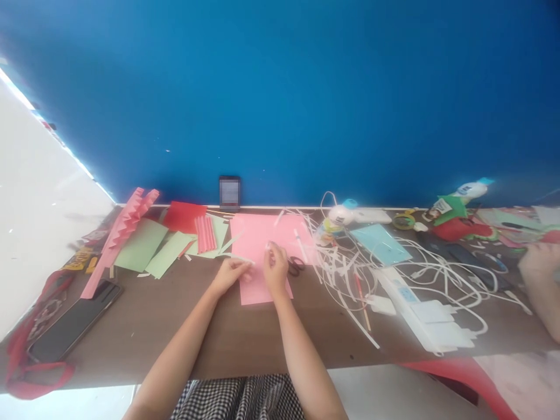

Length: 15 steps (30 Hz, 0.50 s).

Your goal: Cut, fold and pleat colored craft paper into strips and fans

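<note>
My left hand [236, 274] is closed in a pinch over the pink paper [258, 290], its fingertips on the end of a thin pale paper strip [238, 257]. Beside it, my right hand [276, 269] is also pinched, with something small and whitish at the fingertips that I cannot make out. Both hands are apart, just above the paper. Dark-handled scissors [296, 266] lie right of my right hand, their blades hidden. To the left lie a pleated pink paper [205, 234] and green sheets [170, 255].
A phone [74, 324] and a long folded pink piece [116, 245] lie at left. A small device [230, 192] leans on the blue wall. Right are white strips [345, 280], a glue bottle [343, 214], a power strip [411, 315] with cables, and another person's hand [542, 280].
</note>
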Tool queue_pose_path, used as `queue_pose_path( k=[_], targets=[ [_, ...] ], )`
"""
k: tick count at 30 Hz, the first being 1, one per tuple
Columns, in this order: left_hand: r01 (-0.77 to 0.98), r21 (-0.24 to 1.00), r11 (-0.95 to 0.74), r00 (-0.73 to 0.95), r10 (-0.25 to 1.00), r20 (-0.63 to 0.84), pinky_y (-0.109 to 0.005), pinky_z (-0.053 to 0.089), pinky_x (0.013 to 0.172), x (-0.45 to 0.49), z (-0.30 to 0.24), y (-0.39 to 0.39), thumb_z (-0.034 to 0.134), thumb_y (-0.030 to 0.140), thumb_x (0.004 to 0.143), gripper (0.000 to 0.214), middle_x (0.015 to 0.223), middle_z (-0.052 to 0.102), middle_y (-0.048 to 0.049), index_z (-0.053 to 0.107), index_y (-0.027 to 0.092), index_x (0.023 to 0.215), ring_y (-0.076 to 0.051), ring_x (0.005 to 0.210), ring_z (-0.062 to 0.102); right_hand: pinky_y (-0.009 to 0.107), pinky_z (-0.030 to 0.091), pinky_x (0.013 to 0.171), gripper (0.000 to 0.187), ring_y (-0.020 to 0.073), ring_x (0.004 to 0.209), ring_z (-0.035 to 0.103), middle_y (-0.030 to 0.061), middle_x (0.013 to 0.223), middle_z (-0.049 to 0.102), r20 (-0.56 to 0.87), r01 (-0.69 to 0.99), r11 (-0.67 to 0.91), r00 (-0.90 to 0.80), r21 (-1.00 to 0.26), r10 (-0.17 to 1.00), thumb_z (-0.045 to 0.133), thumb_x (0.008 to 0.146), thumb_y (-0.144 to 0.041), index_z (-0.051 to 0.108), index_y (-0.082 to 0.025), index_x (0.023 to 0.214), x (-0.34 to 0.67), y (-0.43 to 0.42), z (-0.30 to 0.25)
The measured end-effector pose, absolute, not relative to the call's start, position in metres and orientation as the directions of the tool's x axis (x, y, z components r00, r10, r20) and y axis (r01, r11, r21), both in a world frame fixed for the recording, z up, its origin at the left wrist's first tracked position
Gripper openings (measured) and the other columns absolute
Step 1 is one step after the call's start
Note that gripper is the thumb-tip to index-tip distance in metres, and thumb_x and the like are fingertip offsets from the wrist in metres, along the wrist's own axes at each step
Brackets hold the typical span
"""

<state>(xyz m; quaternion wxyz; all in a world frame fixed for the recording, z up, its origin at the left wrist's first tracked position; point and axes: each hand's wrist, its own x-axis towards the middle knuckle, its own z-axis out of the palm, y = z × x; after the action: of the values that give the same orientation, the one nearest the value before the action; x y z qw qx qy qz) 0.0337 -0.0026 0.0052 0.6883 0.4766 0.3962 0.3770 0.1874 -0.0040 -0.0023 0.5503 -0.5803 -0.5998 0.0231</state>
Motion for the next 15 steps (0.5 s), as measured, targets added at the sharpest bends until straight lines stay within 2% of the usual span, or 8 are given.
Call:
queue_pose_path(
  k=[2, 4, 5, 7, 9, 10, 12, 15],
  targets=[
    [-0.041, 0.933, 0.358, 0.591, 0.761, -0.267, -0.025, 0.041, 0.038, 0.033, 0.009, -0.008, 0.06, 0.049, 0.068, 0.039, 0.062, 0.067, -0.0123, 0.067, 0.011, 0.071, -0.013, 0.036, 0.053, 0.03, 0.048, 0.066, 0.03, 0.0186, 0.083, 0.057, 0.0118, 0.093, 0.057, 0.624, 0.651, 0.308, 0.331, -0.694, 0.707, 0.042, 0.084, -0.02, 0.055, -0.017, 0.112, 0.188, -0.005, 0.0],
    [0.018, 0.937, 0.35, 0.635, 0.72, -0.281, -0.024, 0.034, 0.033, 0.029, 0.012, -0.009, 0.058, 0.05, 0.07, 0.039, 0.055, 0.064, -0.0101, 0.067, 0.012, 0.069, -0.009, 0.028, 0.043, 0.029, 0.048, 0.065, 0.031, 0.0183, 0.082, 0.057, 0.0117, 0.094, 0.058, 0.617, 0.645, 0.301, 0.341, -0.703, 0.709, 0.041, 0.085, -0.02, 0.055, -0.017, 0.112, 0.187, -0.006, 0.001],
    [0.015, 0.96, 0.281, 0.559, 0.793, -0.241, -0.023, 0.032, 0.034, 0.026, 0.012, -0.008, 0.057, 0.048, 0.071, 0.037, 0.052, 0.062, -0.0076, 0.067, 0.013, 0.069, -0.008, 0.028, 0.039, 0.029, 0.048, 0.065, 0.032, 0.0185, 0.082, 0.057, 0.0116, 0.094, 0.059, 0.614, 0.647, 0.3, 0.334, -0.701, 0.715, 0.041, 0.085, -0.019, 0.054, -0.017, 0.113, 0.187, -0.006, 0.001],
    [0.071, 0.997, 0.038, 0.183, 0.982, -0.05, -0.024, 0.035, 0.041, 0.019, 0.011, -0.002, 0.055, 0.043, 0.074, 0.029, 0.053, 0.059, -0.0036, 0.066, 0.016, 0.073, -0.01, 0.035, 0.043, 0.03, 0.048, 0.067, 0.032, 0.019, 0.084, 0.058, 0.0113, 0.094, 0.061, 0.614, 0.658, 0.303, 0.311, -0.69, 0.725, 0.04, 0.085, -0.019, 0.054, -0.018, 0.114, 0.187, -0.006, -0.001],
    [0.347, 0.926, -0.151, -0.196, 0.953, 0.229, -0.028, 0.041, 0.058, 0.01, 0.008, 0.007, 0.055, 0.035, 0.074, 0.021, 0.065, 0.061, -0.0049, 0.066, 0.019, 0.079, -0.016, 0.057, 0.054, 0.031, 0.048, 0.071, 0.032, 0.0194, 0.087, 0.058, 0.0116, 0.095, 0.062, 0.63, 0.679, 0.311, 0.287, -0.665, 0.722, 0.039, 0.085, -0.019, 0.054, -0.017, 0.114, 0.187, -0.004, -0.005],
    [0.506, 0.844, -0.175, -0.256, 0.904, 0.341, -0.032, 0.04, 0.067, 0.007, 0.005, 0.012, 0.055, 0.032, 0.073, 0.018, 0.072, 0.061, -0.0071, 0.067, 0.019, 0.079, -0.021, 0.069, 0.055, 0.032, 0.047, 0.074, 0.032, 0.0195, 0.088, 0.058, 0.0118, 0.096, 0.062, 0.641, 0.693, 0.315, 0.273, -0.648, 0.718, 0.039, 0.085, -0.018, 0.054, -0.016, 0.113, 0.186, -0.004, -0.007],
    [0.73, 0.669, -0.138, -0.255, 0.853, 0.455, -0.039, 0.036, 0.076, 0.002, 0.0, 0.018, 0.055, 0.028, 0.072, 0.018, 0.085, 0.061, -0.0112, 0.068, 0.019, 0.08, -0.028, 0.086, 0.051, 0.032, 0.046, 0.078, 0.032, 0.0198, 0.091, 0.058, 0.0121, 0.096, 0.063, 0.659, 0.725, 0.316, 0.245, -0.612, 0.711, 0.038, 0.086, -0.018, 0.055, -0.015, 0.112, 0.185, -0.002, -0.011],
    [0.88, 0.473, -0.042, -0.181, 0.891, 0.416, -0.044, 0.031, 0.078, 0.002, -0.004, 0.02, 0.057, 0.032, 0.071, 0.02, 0.098, 0.058, -0.0132, 0.069, 0.02, 0.081, -0.033, 0.096, 0.044, 0.034, 0.044, 0.083, 0.031, 0.0201, 0.095, 0.058, 0.0116, 0.095, 0.064, 0.664, 0.762, 0.301, 0.218, -0.574, 0.716, 0.039, 0.086, -0.018, 0.057, -0.015, 0.11, 0.183, -0.001, -0.012]
  ],
)
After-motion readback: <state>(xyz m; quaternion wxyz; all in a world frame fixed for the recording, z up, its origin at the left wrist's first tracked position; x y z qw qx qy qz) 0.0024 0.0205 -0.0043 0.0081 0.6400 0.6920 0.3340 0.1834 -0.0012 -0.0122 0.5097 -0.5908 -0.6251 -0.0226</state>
